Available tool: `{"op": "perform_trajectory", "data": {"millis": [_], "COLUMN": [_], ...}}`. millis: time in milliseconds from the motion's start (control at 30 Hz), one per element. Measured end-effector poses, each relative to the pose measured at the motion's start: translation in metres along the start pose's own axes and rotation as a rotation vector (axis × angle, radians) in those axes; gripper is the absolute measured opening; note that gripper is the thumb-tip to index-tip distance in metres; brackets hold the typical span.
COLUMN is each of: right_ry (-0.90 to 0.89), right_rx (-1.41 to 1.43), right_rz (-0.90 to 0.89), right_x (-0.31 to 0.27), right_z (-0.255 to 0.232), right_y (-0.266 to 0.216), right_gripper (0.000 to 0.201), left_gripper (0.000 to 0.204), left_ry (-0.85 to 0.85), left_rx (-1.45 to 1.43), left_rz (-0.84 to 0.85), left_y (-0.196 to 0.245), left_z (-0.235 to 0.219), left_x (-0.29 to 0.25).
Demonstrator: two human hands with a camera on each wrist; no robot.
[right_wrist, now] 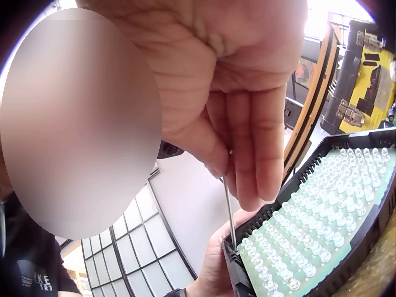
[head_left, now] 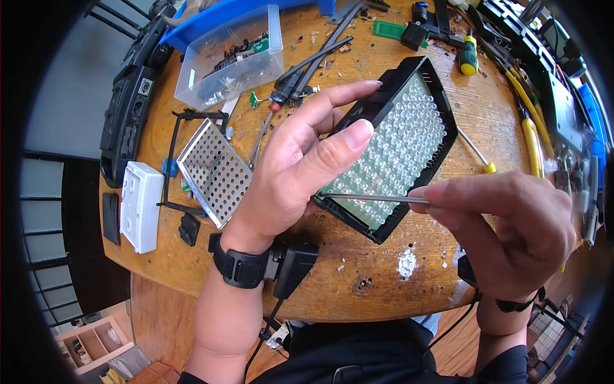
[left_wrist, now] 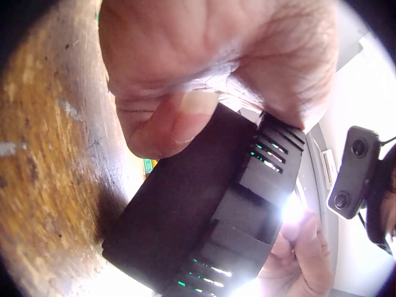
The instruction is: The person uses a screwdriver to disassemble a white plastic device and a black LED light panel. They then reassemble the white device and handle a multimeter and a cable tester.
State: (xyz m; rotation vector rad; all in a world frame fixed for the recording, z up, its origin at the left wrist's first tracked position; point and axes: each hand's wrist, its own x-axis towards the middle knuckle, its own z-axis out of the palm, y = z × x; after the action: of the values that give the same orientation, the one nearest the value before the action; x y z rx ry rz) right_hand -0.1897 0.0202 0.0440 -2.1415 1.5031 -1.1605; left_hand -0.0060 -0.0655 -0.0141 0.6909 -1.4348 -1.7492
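Observation:
My left hand [head_left: 307, 153] grips a black plastic housing [head_left: 448, 115], thumb on the near side and index finger along the back edge. Inside the housing lies a green circuit board [right_wrist: 297, 247] covered with rows of clear LEDs [head_left: 403, 141]. Between thumb and fingers, my right hand [head_left: 511, 224] pinches a thin metal rod [head_left: 377, 198]. Its far tip is right at the housing's corner, close to the left thumb's base. The right wrist view shows the rod [right_wrist: 230, 210] reaching down to that corner. Slots in the housing's side [left_wrist: 266, 158] show in the left wrist view.
A perforated metal plate [head_left: 214, 169] and a white plastic box [head_left: 142, 205] lie left. Behind them stands a clear bin [head_left: 230, 73] of parts. A yellow-tipped screwdriver [head_left: 476, 150], a green-yellow screwdriver [head_left: 469, 56] and yellow-handled pliers [head_left: 532, 144] lie right on the wooden table [head_left: 307, 294].

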Motion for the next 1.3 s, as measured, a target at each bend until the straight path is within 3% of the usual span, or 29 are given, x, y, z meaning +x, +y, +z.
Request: {"op": "perform_trajectory", "data": {"millis": [167,233,300,367,433,467,567,600,633,867,967,1033,1067,1200,1300], "right_ry": [0.030,0.044,0.026,-0.099,0.002,0.183,0.031,-0.076,-0.113,-0.174,-0.052,-0.109,0.232,0.217,0.083], "right_rx": [-0.044,-0.036,-0.075,-0.181,-0.178,-0.331,-0.246,-0.275,-0.315,-0.395,-0.386,-0.450,-0.547,-0.606,-0.610], "right_rz": [-0.070,-0.176,-0.299,-0.311,-0.297,-0.949,-0.874,-0.193,-0.133,-0.158,-0.193,-0.246,-0.895,-0.941,-0.995], "right_x": [-0.002,-0.005,-0.008,-0.006,-0.016,-0.010,-0.007,-0.014,-0.012,-0.015,-0.019,-0.020,-0.020,-0.019,-0.015], "right_z": [0.002,0.003,0.009,0.004,0.015,0.019,0.002,0.002,-0.002,-0.006,0.006,0.005,0.018,0.018,0.003], "right_y": [0.003,0.003,-0.002,-0.024,-0.031,0.017,0.009,-0.041,-0.047,-0.040,-0.044,-0.054,0.000,-0.001,-0.014], "right_gripper": [0.011,0.008,0.006,0.007,0.010,0.024,0.023,0.015,0.016,0.019,0.018,0.017,0.023,0.021,0.025], "left_gripper": [0.054,0.053,0.053,0.052,0.051,0.051,0.050,0.050,0.050,0.050,0.050,0.049,0.049,0.047,0.047], "left_ry": [-0.007,-0.017,-0.005,0.008,-0.029,-0.030,0.000,-0.011,-0.023,-0.043,-0.042,-0.025,-0.027,-0.034,-0.040], "left_rx": [0.019,0.030,0.001,-0.026,0.009,0.010,-0.057,-0.031,-0.004,0.023,0.031,-0.003,-0.004,0.004,0.011], "left_rz": [0.017,-0.010,-0.013,-0.018,-0.016,-0.015,0.001,0.011,0.021,0.021,0.024,0.030,0.032,0.036,0.047], "left_y": [-0.001,0.001,0.000,0.000,-0.001,-0.001,0.000,0.000,0.000,0.000,0.000,-0.002,-0.002,-0.002,-0.002], "left_z": [-0.003,-0.004,-0.002,-0.003,-0.006,-0.004,0.003,0.002,0.001,-0.002,-0.001,-0.001,0.000,-0.002,-0.001], "left_x": [0.001,0.000,0.000,-0.001,0.000,0.000,-0.001,-0.001,-0.002,-0.002,-0.002,-0.001,-0.002,-0.002,-0.002]}}
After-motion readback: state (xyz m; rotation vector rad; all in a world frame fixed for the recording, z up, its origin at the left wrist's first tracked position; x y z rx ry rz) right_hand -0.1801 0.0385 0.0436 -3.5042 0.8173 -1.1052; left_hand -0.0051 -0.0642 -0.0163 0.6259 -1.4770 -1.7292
